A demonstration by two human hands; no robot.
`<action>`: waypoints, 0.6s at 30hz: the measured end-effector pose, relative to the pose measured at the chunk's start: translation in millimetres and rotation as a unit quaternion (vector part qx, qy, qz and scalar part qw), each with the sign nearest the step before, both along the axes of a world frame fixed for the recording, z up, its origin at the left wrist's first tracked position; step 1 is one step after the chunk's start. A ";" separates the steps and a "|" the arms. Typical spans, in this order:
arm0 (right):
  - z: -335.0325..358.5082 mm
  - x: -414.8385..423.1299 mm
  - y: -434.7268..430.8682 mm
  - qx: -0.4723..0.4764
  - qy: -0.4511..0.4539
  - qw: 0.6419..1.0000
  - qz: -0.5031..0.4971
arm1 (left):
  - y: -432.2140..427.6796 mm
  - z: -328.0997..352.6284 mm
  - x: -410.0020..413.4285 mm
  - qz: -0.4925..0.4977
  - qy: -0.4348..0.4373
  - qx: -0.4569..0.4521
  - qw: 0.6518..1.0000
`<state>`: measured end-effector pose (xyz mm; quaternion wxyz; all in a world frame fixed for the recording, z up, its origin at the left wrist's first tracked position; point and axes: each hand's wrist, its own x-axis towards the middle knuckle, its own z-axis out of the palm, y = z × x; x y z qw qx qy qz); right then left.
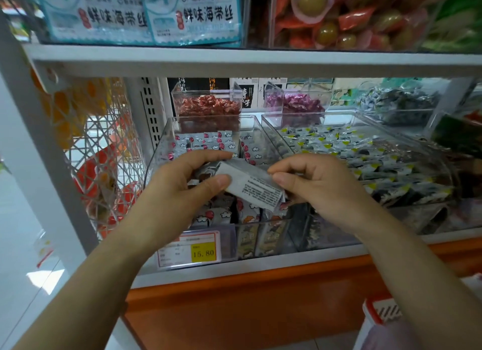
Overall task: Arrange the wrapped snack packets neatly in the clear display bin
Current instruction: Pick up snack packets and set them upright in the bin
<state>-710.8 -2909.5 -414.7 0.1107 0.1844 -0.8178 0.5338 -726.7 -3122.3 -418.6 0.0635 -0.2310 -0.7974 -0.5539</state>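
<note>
While we are holding one silver packet (251, 186), our left hand (180, 193) is pinching at nine o'clock, right hand (322, 189) at three.

Clear display bin (159, 143): transparent plastic, rectangular, open top.
Snack packets (206, 140): silver-grey wrappers with red spots and white cloud marks. A row lies flat along the bin's back edge; others sit jumbled against its front wall.
Held packet (251, 186): printed-text face up, tilted, above the bin's middle, pinched at its ends by left hand (182, 185) and right hand (320, 187).
</note>
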 end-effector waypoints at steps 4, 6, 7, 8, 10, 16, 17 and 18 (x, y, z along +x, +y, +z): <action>-6.0 -0.6 -9.4 -0.151 -0.022 0.988 0.018 | 0.3 -4.9 -3.3 0.058 0.026 0.007 0.998; -9.6 0.6 -14.6 -0.189 -0.039 0.981 0.036 | 0.8 -5.8 -5.5 0.087 0.048 0.021 0.995; -11.9 0.7 -17.7 -0.171 -0.034 0.984 0.025 | 1.3 -5.5 -6.2 0.099 0.053 0.029 0.993; -13.9 0.4 -21.3 -0.136 -0.016 0.991 0.001 | 2.5 -4.8 -6.3 0.109 0.054 0.038 0.992; -13.6 -1.0 -30.0 -0.114 0.016 0.992 -0.047 | 5.0 -3.7 -7.0 0.117 0.046 0.040 0.991; 8.3 -41.2 -40.0 -0.201 0.015 0.973 -0.113 | -11.1 9.4 -20.2 0.225 0.163 -0.143 0.950; 12.7 -54.7 -41.5 -0.187 0.018 0.973 -0.134 | -16.6 13.0 -26.4 0.244 0.186 -0.195 0.931; 16.9 -69.6 -44.3 -0.162 0.023 0.975 -0.152 | -21.4 14.8 -33.4 0.253 0.191 -0.251 0.915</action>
